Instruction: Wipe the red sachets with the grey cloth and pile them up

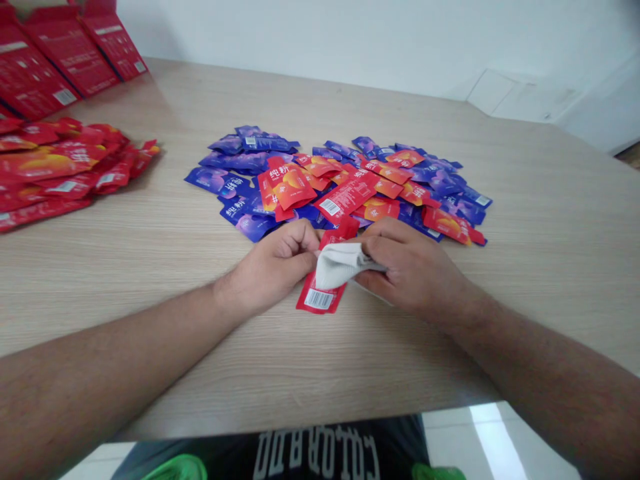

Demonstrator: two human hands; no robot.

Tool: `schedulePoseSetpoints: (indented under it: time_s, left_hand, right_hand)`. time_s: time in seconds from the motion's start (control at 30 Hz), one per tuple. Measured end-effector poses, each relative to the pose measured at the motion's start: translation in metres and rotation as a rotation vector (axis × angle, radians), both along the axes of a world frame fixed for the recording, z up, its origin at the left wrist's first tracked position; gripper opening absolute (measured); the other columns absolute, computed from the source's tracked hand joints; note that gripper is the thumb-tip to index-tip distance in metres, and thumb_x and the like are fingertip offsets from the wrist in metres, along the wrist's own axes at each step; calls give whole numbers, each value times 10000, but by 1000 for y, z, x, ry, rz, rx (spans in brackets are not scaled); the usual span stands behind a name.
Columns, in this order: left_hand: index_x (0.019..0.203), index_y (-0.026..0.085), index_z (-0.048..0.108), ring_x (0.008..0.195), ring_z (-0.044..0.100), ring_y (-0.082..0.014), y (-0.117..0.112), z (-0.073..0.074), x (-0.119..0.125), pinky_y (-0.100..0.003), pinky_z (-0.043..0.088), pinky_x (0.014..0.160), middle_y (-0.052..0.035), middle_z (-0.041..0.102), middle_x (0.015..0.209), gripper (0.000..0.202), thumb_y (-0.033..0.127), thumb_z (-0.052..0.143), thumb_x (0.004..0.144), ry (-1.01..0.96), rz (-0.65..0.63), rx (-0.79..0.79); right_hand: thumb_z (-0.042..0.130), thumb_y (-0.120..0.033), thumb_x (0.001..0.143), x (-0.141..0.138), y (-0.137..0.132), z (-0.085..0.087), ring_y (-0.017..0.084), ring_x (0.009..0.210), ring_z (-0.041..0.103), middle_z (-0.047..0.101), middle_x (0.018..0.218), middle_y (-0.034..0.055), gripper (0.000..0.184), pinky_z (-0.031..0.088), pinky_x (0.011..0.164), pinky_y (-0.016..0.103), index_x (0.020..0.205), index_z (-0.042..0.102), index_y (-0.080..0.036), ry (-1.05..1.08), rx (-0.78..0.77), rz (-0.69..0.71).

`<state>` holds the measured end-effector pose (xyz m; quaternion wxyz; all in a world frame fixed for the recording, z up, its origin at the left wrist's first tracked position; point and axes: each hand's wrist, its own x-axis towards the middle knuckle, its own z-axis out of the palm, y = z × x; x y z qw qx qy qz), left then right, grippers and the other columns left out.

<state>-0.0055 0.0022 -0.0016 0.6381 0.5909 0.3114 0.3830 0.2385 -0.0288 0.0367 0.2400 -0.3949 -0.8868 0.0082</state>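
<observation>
Red barcoded sachet (320,300), long axis running near-left to far-right, lies just right of my left hand (273,265), which curls at its edge, hold hidden, while my right hand (415,272) clamps a grey-white cloth (336,265) over its middle.

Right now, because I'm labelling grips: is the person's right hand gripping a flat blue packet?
No, the right hand grips a folded whitish cloth-like piece that partly covers a flat red packet.

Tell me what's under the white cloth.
At least one red packet: its barcode end and far end show. The white cloth covers its middle, so what's there can't be seen.
</observation>
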Motion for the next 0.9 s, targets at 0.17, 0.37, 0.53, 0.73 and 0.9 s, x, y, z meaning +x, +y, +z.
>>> schedulePoseSetpoints:
  time_s: [0.17, 0.37, 0.53, 0.73, 0.9]
  left_hand:
    - [836, 197, 546, 614, 535, -108, 2, -2, -1, -252, 405, 592, 22, 632, 743, 213, 231, 749, 891, -19, -25, 16]
    - [836, 198, 543, 623, 538, -112, 3, -4, -2, -253, 400, 590, 14, 637, 762, 212, 238, 742, 894, 10, -36, 35]
    - [825, 198, 548, 621, 552, -119, 3, -4, -1, -254, 408, 577, 12, 635, 755, 221, 237, 762, 864, -8, -8, -1]
    - [821, 203, 567, 586, 541, -118, 2, 0, 1, -254, 395, 538, 18, 630, 729, 205, 213, 771, 835, -3, 33, -37]
    - [808, 199, 567, 583, 539, -114, 1, 0, 0, -250, 405, 535, 18, 625, 719, 202, 210, 768, 834, 10, 51, -42]
  right_hand:
    - [692, -424, 993, 3, 5, 1, 221, 827, 582, 620, 884, 51, 291, 461, 730, 345, 836, 556, -220, 69, 88, -114]
    - [681, -432, 998, 5, 9, 0, 219, 825, 578, 630, 890, 49, 286, 445, 717, 340, 841, 556, -229, 57, 64, -129]
    - [702, -435, 982, 4, 10, -3, 215, 811, 580, 617, 864, 41, 303, 451, 709, 336, 830, 541, -229, 81, 45, -114]
    - [681, -381, 1006, -1, -2, 0, 233, 879, 612, 651, 971, 80, 202, 483, 750, 350, 936, 615, -203, 8, -7, -33]
    - [674, -288, 989, -9, -11, 1, 232, 888, 627, 674, 990, 85, 104, 494, 748, 350, 981, 678, -185, -51, -32, 76]
